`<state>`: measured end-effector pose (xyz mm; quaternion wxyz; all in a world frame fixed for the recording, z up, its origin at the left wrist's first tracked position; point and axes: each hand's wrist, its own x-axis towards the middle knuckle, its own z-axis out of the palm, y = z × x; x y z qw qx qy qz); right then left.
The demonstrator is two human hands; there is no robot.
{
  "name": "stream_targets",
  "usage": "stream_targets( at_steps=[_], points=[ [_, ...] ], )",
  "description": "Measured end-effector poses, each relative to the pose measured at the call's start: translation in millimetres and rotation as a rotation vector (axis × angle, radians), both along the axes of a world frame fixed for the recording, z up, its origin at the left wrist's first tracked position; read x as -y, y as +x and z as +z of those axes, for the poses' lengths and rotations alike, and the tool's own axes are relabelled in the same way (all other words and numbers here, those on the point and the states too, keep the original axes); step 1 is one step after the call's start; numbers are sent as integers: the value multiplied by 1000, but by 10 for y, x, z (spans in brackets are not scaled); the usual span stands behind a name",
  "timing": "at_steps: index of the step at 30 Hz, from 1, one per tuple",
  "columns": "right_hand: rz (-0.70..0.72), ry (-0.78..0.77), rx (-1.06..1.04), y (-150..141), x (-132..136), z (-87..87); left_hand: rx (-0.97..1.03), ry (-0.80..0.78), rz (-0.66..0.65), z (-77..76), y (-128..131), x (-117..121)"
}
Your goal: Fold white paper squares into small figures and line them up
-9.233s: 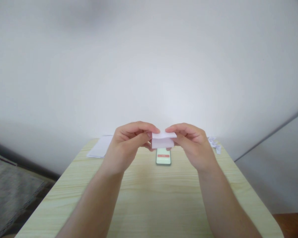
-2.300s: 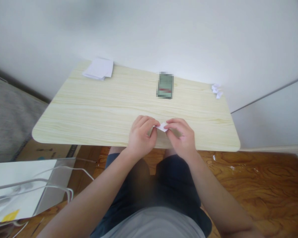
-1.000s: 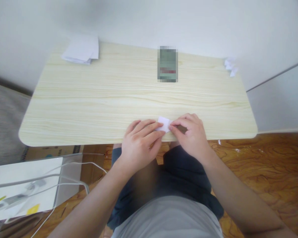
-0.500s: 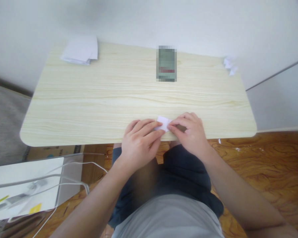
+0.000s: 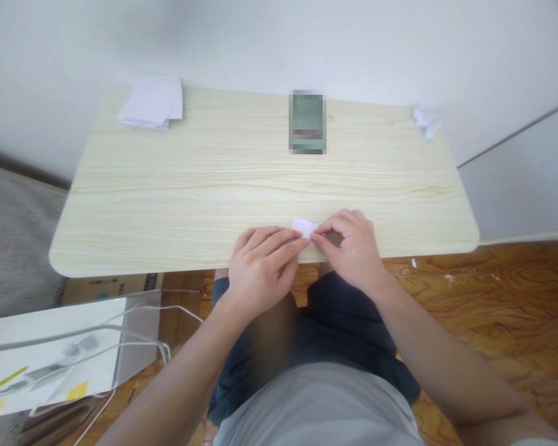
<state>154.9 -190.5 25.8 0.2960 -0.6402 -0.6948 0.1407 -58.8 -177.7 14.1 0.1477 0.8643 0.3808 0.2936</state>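
A small folded piece of white paper (image 5: 302, 227) lies at the table's front edge, between my two hands. My left hand (image 5: 263, 263) comes in from the left, palm down, and its fingertips press on the paper's near left part. At the paper's right end my right hand (image 5: 351, 244) pinches a corner between thumb and index finger, and the other fingers are curled. The fingertips of both hands almost meet and hide the paper's lower portion.
The pale wooden table (image 5: 190, 186) carries a stack of white paper (image 5: 152, 102) at back left, a pixelated dark rectangular item (image 5: 307, 122) at back centre and folded white paper pieces (image 5: 426, 122) at back right. A white box (image 5: 51, 347) with cables stands below left.
My left fingertips have slid a little right over the paper, close to my right fingertips, so less of it shows. The whole view has shifted slightly.
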Motion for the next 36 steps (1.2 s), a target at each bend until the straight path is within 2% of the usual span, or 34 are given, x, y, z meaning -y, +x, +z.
stream_targets(
  at_steps=[12,27,36],
  points=[
    [-11,-4,-10,-10,34,31,-68,-27,44,106,36,13],
    [-90,49,34,-80,56,-12,-92,60,40,54,47,108],
    [-141,146,-5,-36,153,-55,-118,68,69,45,53,131]
  ],
)
